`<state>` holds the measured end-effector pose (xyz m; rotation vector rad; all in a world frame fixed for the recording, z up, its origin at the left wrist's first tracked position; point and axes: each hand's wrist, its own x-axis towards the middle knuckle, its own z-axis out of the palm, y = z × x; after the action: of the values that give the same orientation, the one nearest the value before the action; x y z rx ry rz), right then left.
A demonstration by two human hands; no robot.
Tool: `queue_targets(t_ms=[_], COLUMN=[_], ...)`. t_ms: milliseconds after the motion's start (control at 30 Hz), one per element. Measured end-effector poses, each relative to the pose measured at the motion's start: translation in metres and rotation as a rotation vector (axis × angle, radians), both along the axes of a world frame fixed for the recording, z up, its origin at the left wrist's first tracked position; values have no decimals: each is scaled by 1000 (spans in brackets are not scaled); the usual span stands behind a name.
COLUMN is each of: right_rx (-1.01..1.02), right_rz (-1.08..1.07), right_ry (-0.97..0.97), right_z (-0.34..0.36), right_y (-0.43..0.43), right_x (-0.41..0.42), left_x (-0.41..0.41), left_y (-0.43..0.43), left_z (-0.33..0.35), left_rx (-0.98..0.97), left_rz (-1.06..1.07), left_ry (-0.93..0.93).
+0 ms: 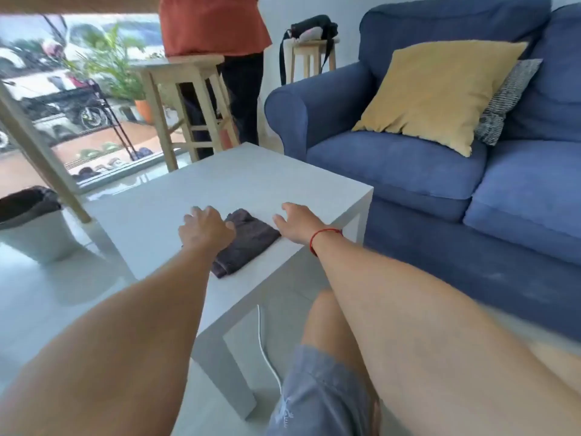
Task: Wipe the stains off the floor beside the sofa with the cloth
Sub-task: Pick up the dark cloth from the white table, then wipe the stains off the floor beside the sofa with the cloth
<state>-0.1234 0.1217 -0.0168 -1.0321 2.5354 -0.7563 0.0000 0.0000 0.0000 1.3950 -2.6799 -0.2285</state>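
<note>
A dark grey folded cloth [248, 239] lies on the near part of a white low table [220, 184]. My left hand [206, 228] rests over the cloth's left edge with fingers spread. Just right of the cloth, my right hand [297, 223] lies flat on the table, fingers apart, a red string on its wrist. Neither hand grips the cloth. A blue sofa [440, 171] stands to the right of the table. A strip of pale floor [298, 297] shows between table and sofa; I make out no stains there.
On the sofa lie a yellow cushion [440, 89] and a patterned one [506, 99]. A wooden stool [185, 105] and a person in an orange top [213, 26] stand beyond the table. A bin [34, 228] sits at left. A white cable [267, 354] runs under the table.
</note>
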Motion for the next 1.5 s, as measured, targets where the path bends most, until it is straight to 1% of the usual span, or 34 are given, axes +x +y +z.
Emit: queue_targets(t_ms=[67,133,200,267,300,400,467,533,633,767,833,900,967,1067,1133,1267,1333,1400,1500], right_rx=[38,83,111,106,98,54,7,-63,-200,-423,-557,-676,-774,-804,-804,-734,-722,-713,-655], right_rz=[43,65,52,22,9,-21,-57,-108,-176,-280,-358,-452,-551,-684,-761,-948,-1048,-1124,-1192], right_ry=[-36,-39,23,96,87,-110,-209,-301,-424,-534,-597,-625,-637,-601,-574,-493,-471,-451,-415], right_z=[0,0,-6,-10,-12,-9,-2,1,0,2,6,11,13,9,-5,-55,-85,-116,-160], right_y=[-16,-29,-42,-52,-55,-56,-48,-39,-22,16,42,71,103,157,191,250,273,289,300], right_x=[11,22,29,31,32,30,25,17,3,-23,-39,-55,-71,-89,-100,-116,-121,-128,-147], left_x=[15,25,29,27,24,13,3,-9,-34,-72,-96,-124,-155,-194,-210,-232,-242,-253,-269], left_y=[-10,-18,-20,-19,-19,-17,-15,-7,10,47,69,93,118,166,201,262,284,297,307], left_z=[-1,-7,-20,-28,-29,-28,-26,-24,-22,-16,-11,-6,-4,-14,-25,-66,-92,-121,-162], left_rx=[15,104,210,217,217,253,286,336,481,650,750,809,833,895,929,950,993,1015,1031], left_rz=[131,192,201,195,187,144,122,118,124,73,79,79,27,-42,-100,-232,-316,-357,-383], left_ry=[-49,-84,-109,-67,-45,50,157,269,403,503,576,624,605,577,540,458,430,400,304])
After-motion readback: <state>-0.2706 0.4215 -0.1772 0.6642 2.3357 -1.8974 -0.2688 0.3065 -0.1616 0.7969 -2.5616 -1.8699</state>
